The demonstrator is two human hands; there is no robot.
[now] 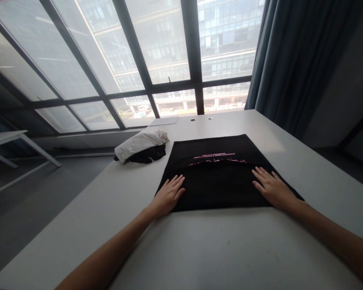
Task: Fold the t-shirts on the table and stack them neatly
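A black garment with pink lettering point(218, 187) lies folded into a rough rectangle on the white table. Its near part is folded over, and that fold's edge covers some of the larger pink print. My left hand point(168, 195) rests flat on the garment's left side, fingers stretched out. On the right side, my right hand point(272, 186) presses flat with its fingers a little apart. Neither hand grips the cloth. The lettering appears upside down from here.
Crumpled white and black cloth point(142, 146) sits at the table's left edge. Behind it lies a sheet of paper point(164, 121). The white table point(218, 249) reaches toward the windows. A blue curtain point(284, 72) hangs at the right, and another table point(6, 137) stands at the left.
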